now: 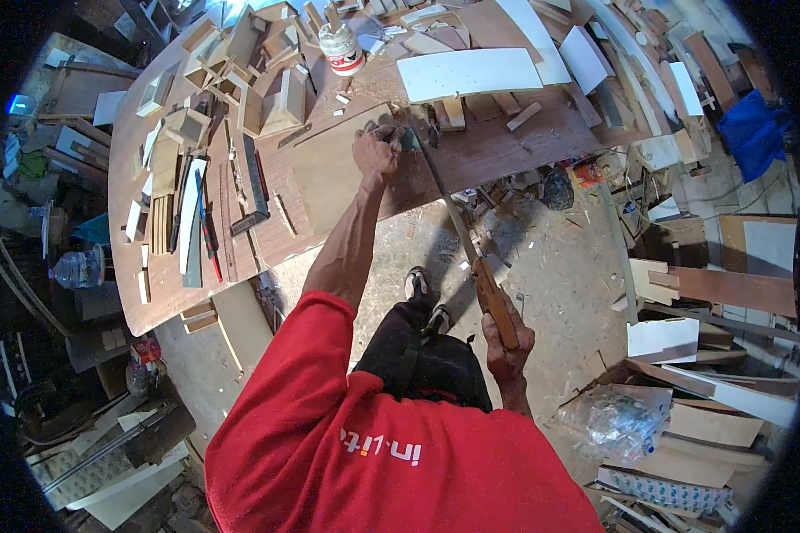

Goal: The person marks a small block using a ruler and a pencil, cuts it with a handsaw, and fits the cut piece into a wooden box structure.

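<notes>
My right hand (509, 351) grips the brown wooden handle (493, 302) of a long hand saw, whose narrow metal blade (453, 213) reaches up to the worktable's front edge. My left hand (377, 148) is closed at the far end of the blade, over a thin tan board (329, 178) lying on the table (596, 133); what its fingers press or hold there is too small to make out. To the left lie wood strips (163, 226), dark tools and a red-and-black metal square (262, 195).
Small wooden frames (284, 102), a white tub (340, 49) and white panels (467, 74) sit farther back on the table. Offcuts (711, 417), a clear plastic bag (613, 422) and a blue sheet (751, 133) are at the right. A water bottle (78, 266) and clutter line the left.
</notes>
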Available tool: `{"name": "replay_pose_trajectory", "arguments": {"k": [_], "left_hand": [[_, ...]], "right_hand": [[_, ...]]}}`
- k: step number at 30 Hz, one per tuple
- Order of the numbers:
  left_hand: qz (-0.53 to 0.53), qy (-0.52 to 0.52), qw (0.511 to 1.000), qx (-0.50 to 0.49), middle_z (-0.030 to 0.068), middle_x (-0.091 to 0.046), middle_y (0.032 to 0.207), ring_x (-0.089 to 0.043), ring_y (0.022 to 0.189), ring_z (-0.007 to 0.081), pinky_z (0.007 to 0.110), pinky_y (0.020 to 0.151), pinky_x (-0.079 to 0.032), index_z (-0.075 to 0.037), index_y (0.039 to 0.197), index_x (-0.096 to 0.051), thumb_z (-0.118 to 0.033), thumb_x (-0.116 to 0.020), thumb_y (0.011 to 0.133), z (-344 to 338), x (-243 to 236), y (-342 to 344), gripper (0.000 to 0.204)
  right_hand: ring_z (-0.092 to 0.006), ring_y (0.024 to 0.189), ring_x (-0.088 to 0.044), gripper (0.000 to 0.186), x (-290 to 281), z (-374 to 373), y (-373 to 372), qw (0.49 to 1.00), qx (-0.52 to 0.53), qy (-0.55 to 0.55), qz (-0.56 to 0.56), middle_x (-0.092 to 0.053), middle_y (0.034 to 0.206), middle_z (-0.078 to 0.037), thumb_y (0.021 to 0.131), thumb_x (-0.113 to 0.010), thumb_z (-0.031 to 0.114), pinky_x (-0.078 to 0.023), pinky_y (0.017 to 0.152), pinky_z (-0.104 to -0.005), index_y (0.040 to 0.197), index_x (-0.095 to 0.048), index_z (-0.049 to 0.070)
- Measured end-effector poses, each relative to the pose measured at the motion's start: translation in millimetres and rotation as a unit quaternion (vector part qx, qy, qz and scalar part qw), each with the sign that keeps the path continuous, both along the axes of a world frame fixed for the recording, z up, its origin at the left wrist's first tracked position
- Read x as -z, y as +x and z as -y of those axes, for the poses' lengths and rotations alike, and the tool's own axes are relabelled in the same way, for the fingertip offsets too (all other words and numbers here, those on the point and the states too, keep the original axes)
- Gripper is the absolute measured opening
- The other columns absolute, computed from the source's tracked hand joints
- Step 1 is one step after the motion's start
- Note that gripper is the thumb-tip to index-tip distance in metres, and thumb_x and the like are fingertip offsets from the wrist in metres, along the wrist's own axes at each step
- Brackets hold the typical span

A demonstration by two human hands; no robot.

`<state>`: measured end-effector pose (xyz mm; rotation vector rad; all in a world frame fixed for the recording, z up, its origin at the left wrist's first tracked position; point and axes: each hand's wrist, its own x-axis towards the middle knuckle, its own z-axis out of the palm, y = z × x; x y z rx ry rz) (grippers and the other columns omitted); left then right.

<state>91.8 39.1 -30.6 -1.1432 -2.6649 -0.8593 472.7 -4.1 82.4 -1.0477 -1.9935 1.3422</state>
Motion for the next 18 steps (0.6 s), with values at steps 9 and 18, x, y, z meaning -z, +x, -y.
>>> {"name": "replay_pose_trajectory", "arguments": {"k": [9, 18], "left_hand": [[0.007, 0.01, 0.999, -0.035, 0.0096, -0.067, 0.089, -0.058, 0.084, 0.0304, 0.041, 0.076, -0.047, -0.021, 0.094, -0.074, -0.025, -0.067, 0.071, 0, 11, -6, 0.024], [0.007, 0.005, 0.999, -0.04, 0.0122, -0.068, 0.095, -0.059, 0.084, 0.0326, 0.04, 0.08, -0.049, -0.019, 0.094, -0.074, -0.03, -0.067, 0.071, 4, 10, -8, 0.026]], "right_hand": [[-0.0178, 0.085, -0.066, 0.042, -4, -2, -5, 0.999, -0.029, -0.026, 0.019, -0.069, 0.101, -0.016, 0.088, -0.062, 0.01, -0.051, 0.074, -0.03, 0.127, -0.055, -0.003], [-0.0235, 0.063, -0.069, 0.048, -1, 3, -5, 0.999, -0.044, 0.032, 0.0, -0.07, 0.087, -0.017, 0.083, -0.063, 0.011, -0.052, 0.056, -0.0325, 0.128, -0.054, -0.003]]}}
